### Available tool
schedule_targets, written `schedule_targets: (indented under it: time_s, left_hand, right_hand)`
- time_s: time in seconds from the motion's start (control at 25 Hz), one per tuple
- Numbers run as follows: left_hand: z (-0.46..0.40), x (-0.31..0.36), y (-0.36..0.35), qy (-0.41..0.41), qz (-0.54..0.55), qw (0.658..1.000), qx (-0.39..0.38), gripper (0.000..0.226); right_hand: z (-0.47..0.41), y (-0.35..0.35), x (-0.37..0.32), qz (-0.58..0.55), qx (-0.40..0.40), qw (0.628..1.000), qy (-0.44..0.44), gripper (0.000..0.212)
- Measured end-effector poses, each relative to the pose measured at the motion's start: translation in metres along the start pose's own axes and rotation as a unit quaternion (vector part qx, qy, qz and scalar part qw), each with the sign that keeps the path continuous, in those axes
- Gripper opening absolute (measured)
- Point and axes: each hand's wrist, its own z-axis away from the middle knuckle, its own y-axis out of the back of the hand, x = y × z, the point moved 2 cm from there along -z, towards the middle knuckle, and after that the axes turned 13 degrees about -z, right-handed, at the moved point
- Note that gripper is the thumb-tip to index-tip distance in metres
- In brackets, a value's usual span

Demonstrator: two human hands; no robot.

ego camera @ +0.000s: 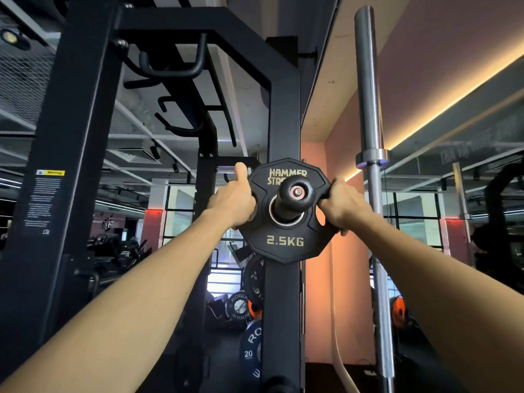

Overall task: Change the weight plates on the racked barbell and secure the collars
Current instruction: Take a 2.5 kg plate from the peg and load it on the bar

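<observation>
A black 2.5 kg weight plate (285, 241) with gold lettering hangs on a black storage peg (295, 194) that juts from the rack upright (283, 109). My left hand (232, 201) grips the plate's left edge, thumb pointing up. On the opposite edge my right hand (341, 207) holds the plate with its fingers curled through a grip hole. A steel barbell (368, 109) stands upright just right of the plate, its sleeve on top. No collar is in view.
Lower on the same upright hang a blue 20 kg plate (251, 347) and other black plates (253, 279). The black rack frame (65, 137) fills the left, with pull-up handles overhead. A pink wall and a mirror lie to the right.
</observation>
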Motion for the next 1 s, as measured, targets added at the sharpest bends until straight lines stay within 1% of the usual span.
schedule_targets:
  time_s: [0.2,0.32,0.4,0.48,0.52,0.6,0.64,0.72,0.76,0.88,0.92,1.0]
  left_hand:
    - [-0.021,-0.003,-0.028,0.005,0.006,1.0,0.002,0.043]
    - [-0.026,-0.004,-0.035,-0.003,0.013,1.0,0.021,0.033]
    - [-0.026,-0.003,-0.033,0.005,0.004,1.0,0.022,0.034]
    - [-0.024,-0.002,-0.034,0.013,-0.013,1.0,0.022,0.039]
    - [-0.02,-0.001,-0.035,0.015,-0.02,0.999,0.02,0.038]
    - [-0.005,-0.003,-0.039,0.022,-0.015,1.0,0.005,0.028]
    - [0.005,-0.006,-0.042,0.031,-0.003,0.999,-0.013,0.025]
    - [0.028,-0.013,-0.045,0.053,0.009,0.995,-0.079,0.03]
    - [0.04,-0.017,-0.046,0.057,0.008,0.992,-0.112,0.032]
    - [0.078,-0.03,-0.045,0.028,-0.004,0.982,-0.187,0.029]
    - [0.093,-0.035,-0.041,0.02,-0.006,0.978,-0.209,0.029]
    - [0.12,-0.047,-0.028,0.024,0.0,0.97,-0.241,0.038]
  right_hand:
    - [-0.025,-0.023,0.016,0.005,0.001,1.0,-0.025,0.02]
    - [-0.04,-0.03,0.022,-0.022,-0.023,0.999,-0.021,0.022]
    - [-0.04,-0.03,0.022,-0.036,-0.027,0.999,-0.027,0.023]
    - [-0.033,-0.031,0.024,-0.047,-0.001,0.998,-0.041,0.026]
    - [-0.027,-0.033,0.025,-0.055,0.014,0.997,-0.048,0.027]
    - [-0.01,-0.039,0.03,-0.076,0.027,0.995,-0.06,0.028]
    - [0.0,-0.043,0.031,-0.086,0.019,0.994,-0.067,0.031]
    - [0.022,-0.049,0.037,-0.098,-0.002,0.992,-0.081,0.043]
    - [0.033,-0.05,0.04,-0.088,-0.012,0.992,-0.084,0.047]
    - [0.066,-0.043,0.041,-0.022,-0.07,0.994,-0.078,0.047]
    - [0.078,-0.04,0.04,-0.003,-0.095,0.993,-0.07,0.049]
    - [0.104,-0.033,0.034,0.025,-0.135,0.989,-0.061,0.06]
